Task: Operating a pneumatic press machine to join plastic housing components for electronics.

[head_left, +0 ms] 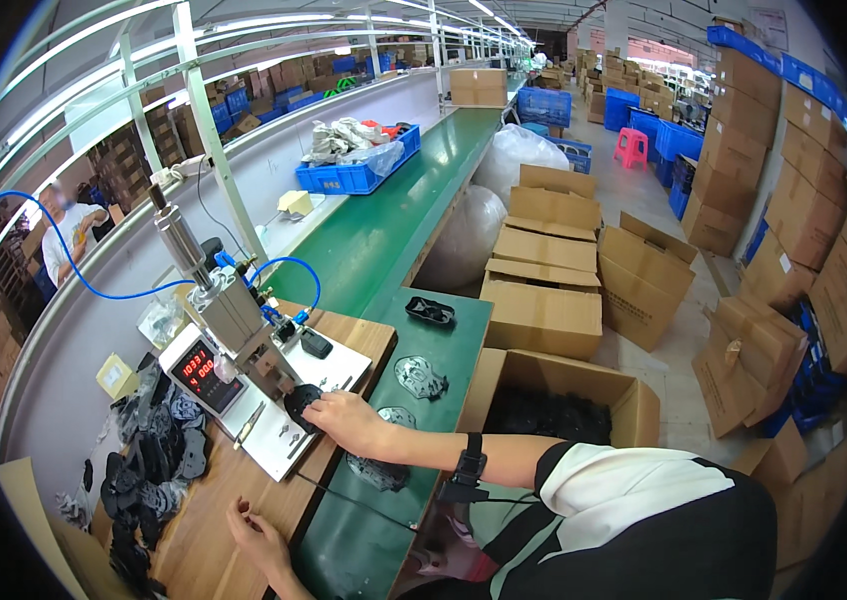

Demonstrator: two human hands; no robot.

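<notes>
My right hand (pixel 349 420) reaches across to the bench-top pneumatic press (pixel 229 310), its fingers closed on the edge of a black moulded part (pixel 301 405) under the press head. The part rests at the press's white base plate (pixel 289 452). My left hand (pixel 260 540) hovers low over the wooden board (pixel 206 548), fingers apart and holding nothing. On the green bench by my right forearm lie grey-and-black moulded pieces (pixel 420 378), partly hidden by the arm. Farther back sits a black open-frame piece (pixel 431 311).
A pile of dark moulded parts (pixel 149 465) covers the board's left side. Beside the press stands a red-digit display box (pixel 199 370). A blue crate (pixel 344 178) of wrapped items is on the green conveyor (pixel 429 185). An open carton (pixel 634 405) holding black pieces stands right of the bench.
</notes>
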